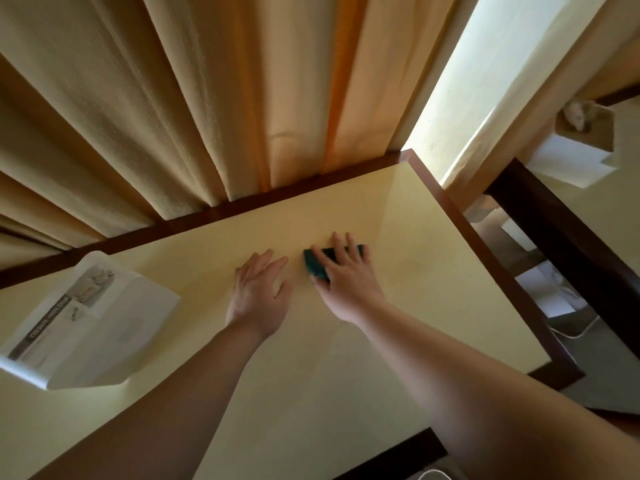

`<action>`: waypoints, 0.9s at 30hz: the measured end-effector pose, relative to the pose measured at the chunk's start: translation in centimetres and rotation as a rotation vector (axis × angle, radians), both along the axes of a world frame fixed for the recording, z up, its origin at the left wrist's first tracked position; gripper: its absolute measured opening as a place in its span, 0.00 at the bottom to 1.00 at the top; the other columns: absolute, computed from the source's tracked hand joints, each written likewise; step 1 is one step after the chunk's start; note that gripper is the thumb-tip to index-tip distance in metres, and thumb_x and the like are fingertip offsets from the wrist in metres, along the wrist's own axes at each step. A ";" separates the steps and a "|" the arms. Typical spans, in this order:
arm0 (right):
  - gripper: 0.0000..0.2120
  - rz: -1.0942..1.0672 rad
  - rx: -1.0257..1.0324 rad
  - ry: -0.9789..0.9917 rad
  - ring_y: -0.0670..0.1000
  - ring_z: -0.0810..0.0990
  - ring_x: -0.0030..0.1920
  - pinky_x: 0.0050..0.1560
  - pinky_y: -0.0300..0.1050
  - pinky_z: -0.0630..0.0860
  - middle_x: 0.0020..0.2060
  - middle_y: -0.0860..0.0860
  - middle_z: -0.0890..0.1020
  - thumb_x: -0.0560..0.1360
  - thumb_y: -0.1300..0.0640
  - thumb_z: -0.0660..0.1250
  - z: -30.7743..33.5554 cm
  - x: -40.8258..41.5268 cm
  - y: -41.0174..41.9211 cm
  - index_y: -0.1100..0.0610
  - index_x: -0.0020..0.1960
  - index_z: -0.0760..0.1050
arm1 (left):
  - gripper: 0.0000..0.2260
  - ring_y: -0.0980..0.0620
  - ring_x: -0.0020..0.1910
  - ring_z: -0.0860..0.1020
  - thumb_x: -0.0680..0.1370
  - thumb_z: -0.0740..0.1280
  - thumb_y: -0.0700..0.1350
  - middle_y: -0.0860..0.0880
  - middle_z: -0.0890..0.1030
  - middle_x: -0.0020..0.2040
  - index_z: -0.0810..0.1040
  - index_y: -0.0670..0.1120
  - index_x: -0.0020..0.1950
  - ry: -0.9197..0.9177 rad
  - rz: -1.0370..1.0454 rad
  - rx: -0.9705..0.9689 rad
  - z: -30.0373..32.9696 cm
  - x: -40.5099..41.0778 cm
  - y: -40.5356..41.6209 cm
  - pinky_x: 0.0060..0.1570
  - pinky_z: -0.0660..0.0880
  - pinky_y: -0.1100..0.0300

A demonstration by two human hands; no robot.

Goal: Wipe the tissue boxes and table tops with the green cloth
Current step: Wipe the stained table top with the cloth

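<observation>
Curtains (166,109): cream cloth in long soft folds, hanging just behind the far edge of the table.
Table top (311,358): pale yellow, smooth and faintly glossy, framed by a dark wooden rim; the step in hand looks like wiping it, best done in overlapping passes out to the rim.
Tissue box (90,327): white, angular card with printed lettering, lying at the left of the table, well apart from the hands; it likely needs wiping too.
Right hand (346,275): fingers straight and spread, pressing the cloth flat; even palm pressure should keep the cloth from bunching.
Left hand (258,292): flat and relaxed on the bare surface beside the cloth, holding nothing, steadying.
Green cloth (320,263): dark teal, folded into a small pad, under the right fingers near the table's middle.
</observation>
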State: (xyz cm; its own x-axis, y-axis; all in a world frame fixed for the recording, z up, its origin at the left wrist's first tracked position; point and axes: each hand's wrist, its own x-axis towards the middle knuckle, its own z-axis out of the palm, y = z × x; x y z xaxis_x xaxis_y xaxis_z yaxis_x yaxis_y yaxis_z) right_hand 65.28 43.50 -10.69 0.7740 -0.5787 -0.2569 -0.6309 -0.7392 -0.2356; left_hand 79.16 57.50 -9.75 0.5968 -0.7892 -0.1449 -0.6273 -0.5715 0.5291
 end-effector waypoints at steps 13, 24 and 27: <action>0.31 -0.087 -0.039 0.065 0.58 0.37 0.83 0.82 0.60 0.38 0.84 0.54 0.44 0.85 0.36 0.43 -0.1 -13.9 -3.3 0.44 0.85 0.44 | 0.23 0.42 0.79 0.55 0.83 0.61 0.56 0.44 0.61 0.80 0.71 0.52 0.77 -0.120 0.112 0.140 -0.3 -2.5 -2.9 0.79 0.53 0.42; 0.31 0.189 0.018 -0.004 0.55 0.37 0.83 0.82 0.60 0.37 0.85 0.53 0.45 0.85 0.36 0.47 -0.4 -9.6 -1.2 0.45 0.85 0.48 | 0.25 0.42 0.80 0.54 0.83 0.60 0.56 0.45 0.58 0.82 0.67 0.51 0.80 -0.106 0.155 0.190 0.3 -2.8 -5.2 0.79 0.55 0.43; 0.31 0.177 0.007 0.005 0.53 0.36 0.83 0.82 0.59 0.40 0.85 0.51 0.45 0.85 0.36 0.47 -0.8 -14.0 -2.0 0.44 0.85 0.48 | 0.25 0.42 0.80 0.54 0.83 0.61 0.57 0.45 0.58 0.82 0.67 0.51 0.80 -0.093 0.164 0.178 0.5 -2.6 -5.9 0.79 0.55 0.42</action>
State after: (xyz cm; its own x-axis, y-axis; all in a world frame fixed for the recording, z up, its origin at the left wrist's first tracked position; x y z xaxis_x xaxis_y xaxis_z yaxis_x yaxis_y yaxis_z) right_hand 51.25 41.51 -11.46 0.8623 -0.4317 -0.2647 -0.4922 -0.8374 -0.2378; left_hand 76.52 51.59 -9.23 0.7322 -0.6475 -0.2112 -0.5595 -0.7487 0.3555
